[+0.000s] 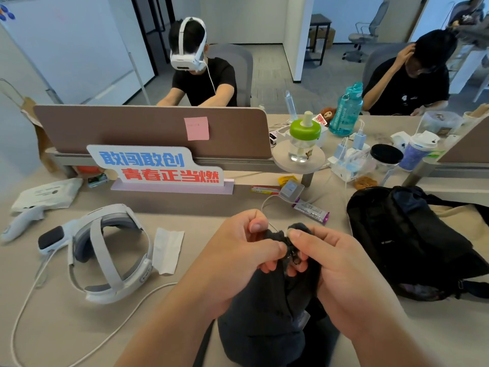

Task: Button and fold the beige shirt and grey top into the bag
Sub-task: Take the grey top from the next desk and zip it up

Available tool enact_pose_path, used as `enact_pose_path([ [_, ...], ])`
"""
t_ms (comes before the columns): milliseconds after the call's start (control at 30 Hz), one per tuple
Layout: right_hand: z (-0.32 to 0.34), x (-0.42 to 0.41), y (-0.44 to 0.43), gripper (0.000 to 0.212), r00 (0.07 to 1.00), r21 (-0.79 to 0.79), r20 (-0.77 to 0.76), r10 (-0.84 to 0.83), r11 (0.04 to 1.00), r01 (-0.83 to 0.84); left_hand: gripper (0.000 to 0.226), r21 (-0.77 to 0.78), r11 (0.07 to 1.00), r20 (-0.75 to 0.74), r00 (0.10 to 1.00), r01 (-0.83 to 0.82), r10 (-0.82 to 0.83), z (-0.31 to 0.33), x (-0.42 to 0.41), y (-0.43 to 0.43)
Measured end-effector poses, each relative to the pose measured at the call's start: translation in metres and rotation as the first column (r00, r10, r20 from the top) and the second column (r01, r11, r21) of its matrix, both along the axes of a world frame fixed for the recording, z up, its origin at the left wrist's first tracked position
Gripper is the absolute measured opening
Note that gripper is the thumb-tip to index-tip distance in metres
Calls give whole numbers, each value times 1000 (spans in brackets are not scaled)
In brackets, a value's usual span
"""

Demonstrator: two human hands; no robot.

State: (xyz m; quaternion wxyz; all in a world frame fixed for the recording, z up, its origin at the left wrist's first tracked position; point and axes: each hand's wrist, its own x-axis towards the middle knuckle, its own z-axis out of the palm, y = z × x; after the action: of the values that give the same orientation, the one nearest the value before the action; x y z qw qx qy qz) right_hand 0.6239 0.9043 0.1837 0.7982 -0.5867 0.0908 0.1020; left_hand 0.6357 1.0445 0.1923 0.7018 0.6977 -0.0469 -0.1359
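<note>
The grey top [264,313] is in our two hands, over the near edge of the bench, about the middle. It is dark, soft and thick. It hangs down from our hands in a floppy bunch, so we think it is light and will bend any way we let it. It will not break. It would slump if we let go of one side, so it wants two hands, or the flat bench under it.

Our left hand [238,258] pinches the cloth on one side of the zip. Our right hand [341,268] pinches the other side. The fingers [275,247] are curled in tight on the cloth, not spread wide. Between the two hands we see a small dark zip pull [295,258]. It is tiny and looks slippery, so we think it needs a thumb and one fingertip. The best place to hold the top now is right where we hold it, at the two edges beside the zip. For folding, we think the shoulders would be better.

The black bag [412,242] lies by the right edge of the bench, near our right hand but not touching it. We cannot tell if its mouth is open. Some beige cloth [460,221] lies just behind the bag, touching it. It may be the beige shirt, but we cannot be sure.

Towards the left edge lies a white headset [105,252], with a folded white paper [168,250] just beside it.
</note>
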Motion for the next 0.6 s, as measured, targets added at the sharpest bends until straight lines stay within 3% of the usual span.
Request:
enact_pose_path([
  [167, -4, 0, 0, 17, 999, 23, 10, -32, 999, 32, 39, 57, 998, 20, 999, 28, -29, 0, 4, -1],
  [300, -6, 2, 5, 40, 996, 74, 38, -86, 994, 83, 35, -35, 999, 0, 1000, 19, -19, 2, 4, -2],
  [433, -1, 7, 3, 33, 994, 93, 35, 102, 990, -105, 25, -255, 963, -55, 996, -84, 72, 0, 7, -3],
  [500, 2, 5, 3, 31, 977, 80, 11, 211, 974, -211, 25, -243, 964, -49, 994, -111, 102, 0, 7, -4],
  [600, 4, 2, 4, 35, 982, 80, 10, 188, 979, -188, 23, -147, 983, 3, 994, -112, 114, -1, 6, -9],
])
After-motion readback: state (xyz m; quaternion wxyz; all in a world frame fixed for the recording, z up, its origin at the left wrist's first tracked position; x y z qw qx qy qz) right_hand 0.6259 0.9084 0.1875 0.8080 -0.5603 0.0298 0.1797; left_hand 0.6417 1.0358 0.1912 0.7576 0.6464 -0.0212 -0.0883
